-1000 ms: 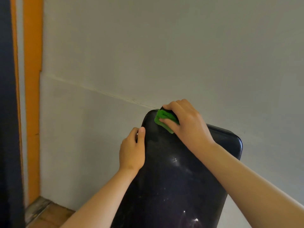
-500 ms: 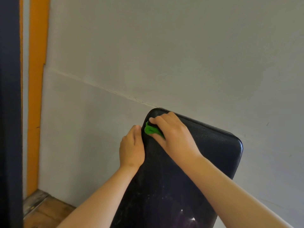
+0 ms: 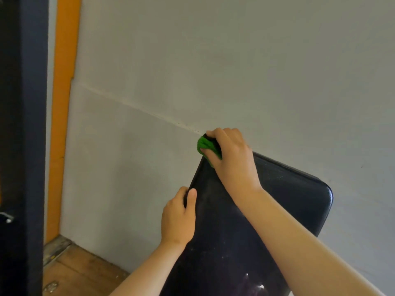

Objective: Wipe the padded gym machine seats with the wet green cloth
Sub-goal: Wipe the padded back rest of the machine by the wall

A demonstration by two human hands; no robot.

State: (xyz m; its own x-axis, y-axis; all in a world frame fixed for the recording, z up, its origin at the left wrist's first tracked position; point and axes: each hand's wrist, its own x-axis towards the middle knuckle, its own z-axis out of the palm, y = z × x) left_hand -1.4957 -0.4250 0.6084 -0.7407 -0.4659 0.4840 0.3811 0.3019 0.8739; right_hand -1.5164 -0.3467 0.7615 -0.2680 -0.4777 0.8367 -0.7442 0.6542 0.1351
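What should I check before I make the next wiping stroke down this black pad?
1. Green cloth is gripped in the right hand: ok.
2. Cloth touches the black pad at its top left corner: ok.
3. Left hand grips the pad's left edge to steady it: ok.
4. Way down the left edge is free: not ok, the left thumb lies on the front face there.
5. Cloth is wet enough: cannot tell.
6. Lower pad is clean: not ok, pale specks show.
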